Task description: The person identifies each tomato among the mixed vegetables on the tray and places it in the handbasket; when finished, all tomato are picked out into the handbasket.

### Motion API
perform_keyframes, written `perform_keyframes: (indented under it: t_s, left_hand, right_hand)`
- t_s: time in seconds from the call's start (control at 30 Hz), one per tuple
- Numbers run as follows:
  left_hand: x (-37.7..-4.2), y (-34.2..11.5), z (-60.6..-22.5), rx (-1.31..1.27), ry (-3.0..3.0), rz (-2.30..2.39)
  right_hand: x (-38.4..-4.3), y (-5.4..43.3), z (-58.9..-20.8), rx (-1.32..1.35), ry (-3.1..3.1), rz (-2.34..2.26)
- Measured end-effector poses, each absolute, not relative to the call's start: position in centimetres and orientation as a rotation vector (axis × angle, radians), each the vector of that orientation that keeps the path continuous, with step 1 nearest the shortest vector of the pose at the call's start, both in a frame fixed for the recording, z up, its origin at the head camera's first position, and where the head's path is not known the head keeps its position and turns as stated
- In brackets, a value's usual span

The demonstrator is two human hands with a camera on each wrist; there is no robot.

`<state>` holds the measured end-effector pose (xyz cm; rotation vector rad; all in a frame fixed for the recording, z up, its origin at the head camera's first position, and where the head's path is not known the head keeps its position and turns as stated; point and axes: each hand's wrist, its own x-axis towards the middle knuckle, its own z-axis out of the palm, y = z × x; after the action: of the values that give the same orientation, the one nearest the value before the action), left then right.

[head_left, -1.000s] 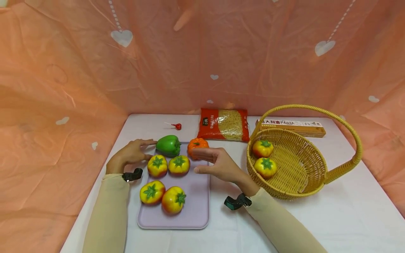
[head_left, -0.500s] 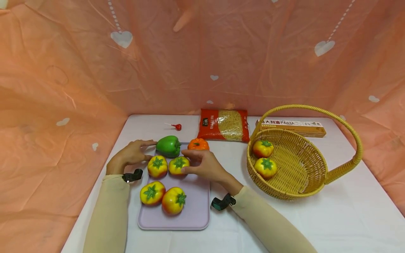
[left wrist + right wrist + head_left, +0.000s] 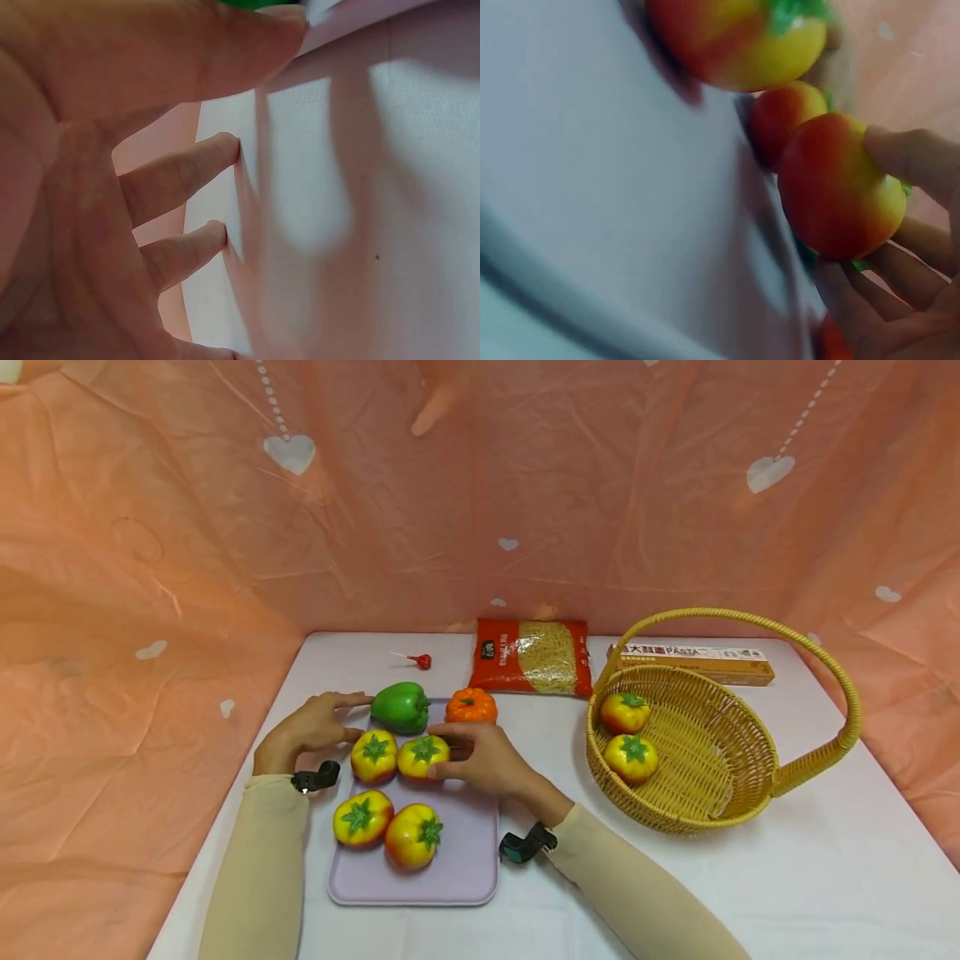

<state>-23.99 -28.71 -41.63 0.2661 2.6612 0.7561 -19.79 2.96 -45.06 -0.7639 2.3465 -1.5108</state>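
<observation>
In the head view, the right hand [image 3: 487, 756] holds a yellow-red tomato [image 3: 422, 757] on the lilac tray [image 3: 457, 868]. Thumb and fingers grip this tomato [image 3: 832, 187] from opposite sides in the right wrist view. Beside it on the left sits another tomato [image 3: 374, 756]; two more, a left tomato [image 3: 363, 818] and a right tomato [image 3: 413, 837], lie nearer the front. The left hand [image 3: 311, 724] rests at the tray's left edge, near a green bell pepper [image 3: 401, 707]. In the left wrist view, its spread fingers [image 3: 180, 176] touch the white table.
An orange pumpkin [image 3: 471, 705] sits at the tray's back right. Behind lie a pasta bag [image 3: 531, 657] and a small red item on a white stick [image 3: 422, 661]. To the right, a wicker basket [image 3: 690, 810] with a tall handle holds two tomatoes [image 3: 630, 758]; a pasta box [image 3: 738, 672] lies behind it.
The right hand has moved left from beside the pumpkin and taken hold of the tomato. That tomato has shifted very slightly. The left hand stays where it was.
</observation>
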Motion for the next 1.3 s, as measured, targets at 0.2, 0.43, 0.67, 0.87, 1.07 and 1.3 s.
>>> perform_keyframes:
  t_s: [0.2, 0.43, 0.67, 0.87, 1.07, 1.3]
  left_hand:
    - [-24.1, -28.8, -41.7, 0.273, 2.666, 0.742]
    - [-24.1, -28.9, -41.7, 0.286, 2.667, 0.757]
    - [-24.0, -28.8, -41.6, 0.267, 2.652, 0.748]
    - [-24.0, -28.7, -41.7, 0.271, 2.651, 0.758]
    - [-24.0, -28.7, -41.8, 0.282, 2.660, 0.761]
    - [-24.0, -28.7, -41.7, 0.296, 2.671, 0.745]
  right_hand:
    - [-18.2, 5.5, -43.2, -0.810, 2.282, -1.558]
    - [-14.9, 11.4, -40.4, -0.804, 2.259, -1.598]
    - [-12.1, 19.0, -39.0, -0.696, 2.336, -1.716]
    - [-9.7, 25.3, -37.9, -0.559, 2.490, -1.760]
    - [-8.4, 29.3, -37.9, -0.430, 2.624, -1.658]
    - [-8.7, 30.2, -38.5, -0.390, 2.746, -1.464]
